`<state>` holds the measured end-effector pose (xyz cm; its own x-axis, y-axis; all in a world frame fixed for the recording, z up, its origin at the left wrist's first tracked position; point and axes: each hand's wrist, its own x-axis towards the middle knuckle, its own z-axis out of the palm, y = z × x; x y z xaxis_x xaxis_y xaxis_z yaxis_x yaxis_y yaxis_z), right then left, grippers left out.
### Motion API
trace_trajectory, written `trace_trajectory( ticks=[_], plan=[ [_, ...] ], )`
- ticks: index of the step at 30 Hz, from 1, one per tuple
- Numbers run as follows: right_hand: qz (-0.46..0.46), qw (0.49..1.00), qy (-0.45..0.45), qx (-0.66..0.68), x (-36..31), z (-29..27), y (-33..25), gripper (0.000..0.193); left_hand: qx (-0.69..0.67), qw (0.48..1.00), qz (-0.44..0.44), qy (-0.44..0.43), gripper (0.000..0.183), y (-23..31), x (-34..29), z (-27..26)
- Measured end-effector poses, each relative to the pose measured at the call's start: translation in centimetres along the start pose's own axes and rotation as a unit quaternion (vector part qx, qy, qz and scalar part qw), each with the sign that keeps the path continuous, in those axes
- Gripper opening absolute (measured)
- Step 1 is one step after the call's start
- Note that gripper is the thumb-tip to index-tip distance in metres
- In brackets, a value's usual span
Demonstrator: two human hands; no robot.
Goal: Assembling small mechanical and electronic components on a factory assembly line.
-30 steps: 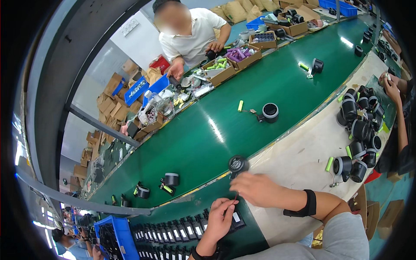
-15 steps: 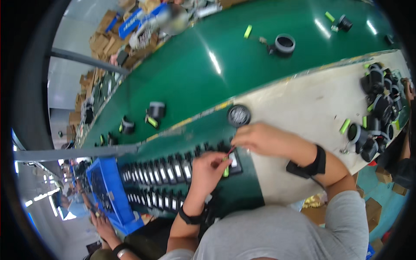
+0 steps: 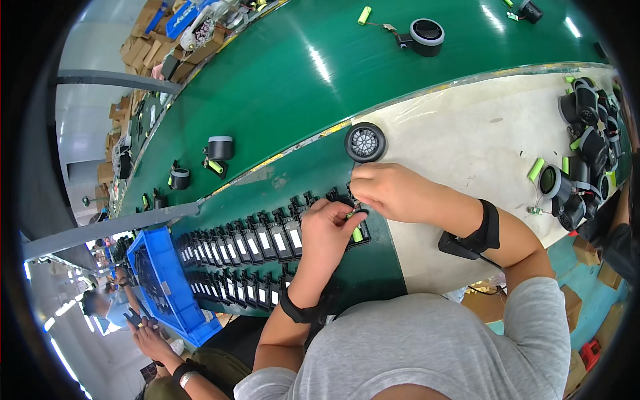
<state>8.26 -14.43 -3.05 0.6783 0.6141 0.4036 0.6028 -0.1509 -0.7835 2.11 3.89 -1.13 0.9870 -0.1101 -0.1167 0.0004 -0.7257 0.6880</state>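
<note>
Under the nearer left hand (image 3: 325, 229), a green cell (image 3: 357, 235) is aligned roughly bodyward; finger grip, right hand (image 3: 388, 191) included, cannot be told.

Factory assembly workshop, long green conveyor-like strip (image 3: 267, 113) bearing round black devices (image 3: 427, 44), bench (image 3: 378, 277) lined with matching black casings (image 3: 279, 242), blue crate (image 3: 195, 327), piled cardboard boxes (image 3: 137, 55), other people (image 3: 155, 344) alongside

Left hand (image 3: 325, 230) and right hand (image 3: 390, 191) working beside green cylinder (image 3: 357, 235), round black grilled unit (image 3: 365, 142) lying just beyond.
</note>
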Motion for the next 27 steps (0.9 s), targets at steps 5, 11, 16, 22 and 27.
trace_trajectory(
  ticks=[5, 11, 16, 22, 27],
  plan=[
    [-0.026, 0.999, 0.037, -0.014, -0.3, -0.7, -0.1, 0.011, 0.086, 0.996, -0.009, 0.029, 0.060, 1.4, -0.2, 0.3],
    [-0.115, 0.979, 0.164, -0.025, 0.8, -0.9, -0.5, 0.014, 0.133, 0.978, 0.126, 0.101, 0.084, 2.3, 0.5, -1.4],
    [-0.085, 0.964, 0.252, 0.015, 0.5, -1.1, -0.6, 0.013, -0.348, 0.935, -0.035, -0.066, 0.039, 1.8, 2.1, 0.1],
    [-0.006, 0.940, 0.316, 0.125, 0.3, -1.3, -1.2, 0.017, -0.597, 0.798, -0.043, -0.077, 0.031, 4.0, 2.5, 0.8],
    [-0.019, 0.925, 0.347, 0.155, 0.4, -1.8, -1.7, 0.021, -0.660, 0.717, -0.168, -0.149, 0.037, 3.3, 2.6, 1.1]
  ],
)
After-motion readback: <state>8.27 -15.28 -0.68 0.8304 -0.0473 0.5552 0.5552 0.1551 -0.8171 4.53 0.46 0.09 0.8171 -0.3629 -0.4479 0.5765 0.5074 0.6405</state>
